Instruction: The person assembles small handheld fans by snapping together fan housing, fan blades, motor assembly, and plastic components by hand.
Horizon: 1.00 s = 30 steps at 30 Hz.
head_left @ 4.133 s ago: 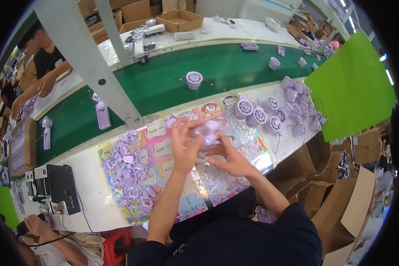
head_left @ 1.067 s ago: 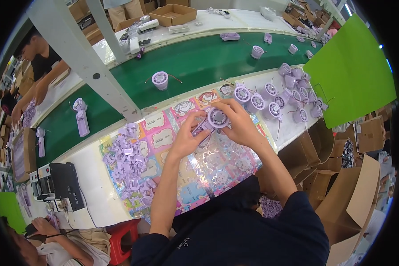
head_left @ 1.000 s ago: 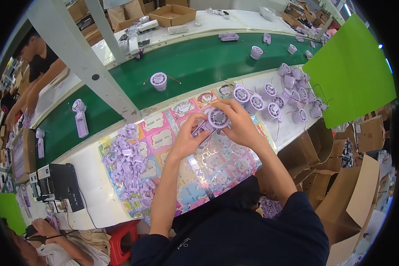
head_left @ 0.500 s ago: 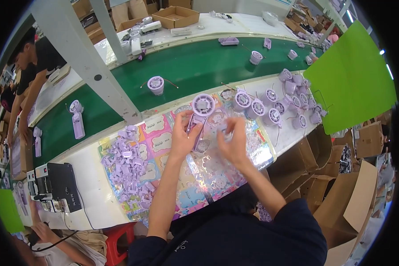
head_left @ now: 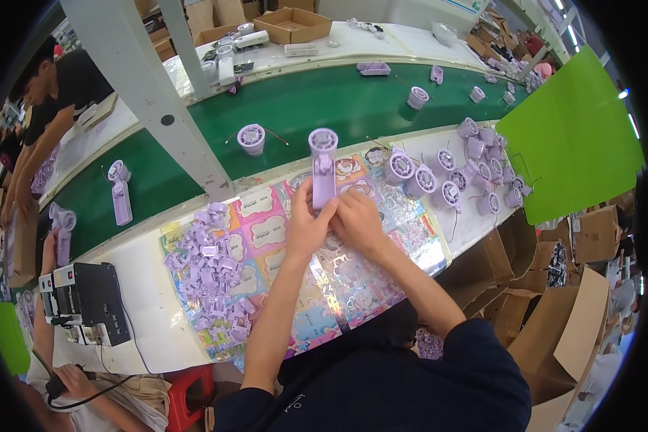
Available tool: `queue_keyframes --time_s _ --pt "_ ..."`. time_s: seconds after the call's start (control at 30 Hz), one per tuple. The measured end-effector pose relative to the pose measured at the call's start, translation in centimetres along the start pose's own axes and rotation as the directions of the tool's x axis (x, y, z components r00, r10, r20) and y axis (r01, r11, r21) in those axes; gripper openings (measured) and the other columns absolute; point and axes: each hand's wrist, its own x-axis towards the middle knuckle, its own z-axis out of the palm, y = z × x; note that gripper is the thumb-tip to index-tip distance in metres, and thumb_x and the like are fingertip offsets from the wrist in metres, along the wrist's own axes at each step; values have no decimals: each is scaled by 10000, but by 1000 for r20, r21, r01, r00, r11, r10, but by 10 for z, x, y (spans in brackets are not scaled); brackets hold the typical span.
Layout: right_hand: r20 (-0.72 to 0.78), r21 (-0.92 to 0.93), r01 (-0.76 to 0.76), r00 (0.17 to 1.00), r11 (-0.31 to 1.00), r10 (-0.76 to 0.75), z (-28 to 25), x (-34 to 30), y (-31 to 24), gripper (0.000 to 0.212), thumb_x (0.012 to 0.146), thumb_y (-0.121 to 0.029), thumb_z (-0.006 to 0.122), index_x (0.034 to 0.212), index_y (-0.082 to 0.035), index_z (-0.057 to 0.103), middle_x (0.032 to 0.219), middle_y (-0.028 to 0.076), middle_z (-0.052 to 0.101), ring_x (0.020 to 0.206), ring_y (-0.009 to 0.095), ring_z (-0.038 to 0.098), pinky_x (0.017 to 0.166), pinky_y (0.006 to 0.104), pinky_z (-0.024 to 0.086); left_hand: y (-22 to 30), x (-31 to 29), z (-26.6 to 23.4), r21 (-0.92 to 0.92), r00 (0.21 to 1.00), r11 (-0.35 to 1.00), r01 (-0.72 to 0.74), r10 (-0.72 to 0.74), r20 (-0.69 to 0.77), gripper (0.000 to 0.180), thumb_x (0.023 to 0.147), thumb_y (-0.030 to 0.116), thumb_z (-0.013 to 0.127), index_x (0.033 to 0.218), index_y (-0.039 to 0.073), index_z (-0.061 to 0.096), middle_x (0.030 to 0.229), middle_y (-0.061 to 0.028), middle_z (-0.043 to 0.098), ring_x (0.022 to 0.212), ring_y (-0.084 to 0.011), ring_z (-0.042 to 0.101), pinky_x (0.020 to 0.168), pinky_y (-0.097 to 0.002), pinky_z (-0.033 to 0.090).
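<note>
A lilac handheld fan [head_left: 323, 173] stands up between my hands, its round head at the far end and its long handle toward me. My left hand [head_left: 307, 225] is closed around the lower handle, thumb on its near end. From the right, my right hand [head_left: 358, 222] presses curled fingers to the same handle end; whether they also pinch a small part is hidden. Left of my hands, a heap of small lilac plastic parts [head_left: 207, 270] covers the colourful printed sheet [head_left: 313, 320]. To the right stand several lilac round fan heads [head_left: 399, 167] with thin wires.
A green conveyor belt [head_left: 302, 104] runs beyond the bench, carrying fan heads and assembled fans. A grey metal post [head_left: 151, 108] rises at the left, near a black machine [head_left: 97, 306]. A bright green panel [head_left: 572, 137] and cardboard boxes [head_left: 583, 338] flank the right. Co-workers sit at left.
The fan has turned upright, its head swinging away over the belt's near edge. My right hand has moved left from apart to meet the handle. At far left, a co-worker's hand now grips another fan.
</note>
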Motion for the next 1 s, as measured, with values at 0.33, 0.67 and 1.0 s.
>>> queue_keyframes --time_s 0.33,0.67,1.0 --pt "-241 64 -346 905 936 351 63 147 66 280 824 -73 633 1102 -43 616 1004 189 676 966 386 639 823 499 533 -5 3 2 307 987 948 -86 122 -100 520 833 51 732 1312 22 533 1211 -138 614 1091 -231 603 802 -330 554" --pt "222 34 108 968 994 -113 118 191 -6 699 678 -192 831 1316 -97 562 1222 166 583 1154 353 573 972 467 486 2 6 -1 118 969 989 -93 117 -217 476 867 -42 658 1311 14 496 1075 -96 625 975 -169 617 751 -286 549" --pt "533 -29 -98 840 995 98 -23 140 -4 550 781 -420 805 1184 -64 692 1088 152 648 1028 332 655 867 419 534 18 6 -1 609 821 740 -284 516 -244 992 673 57 844 1500 17 297 1393 -246 420 1309 -425 414 1083 -480 377"
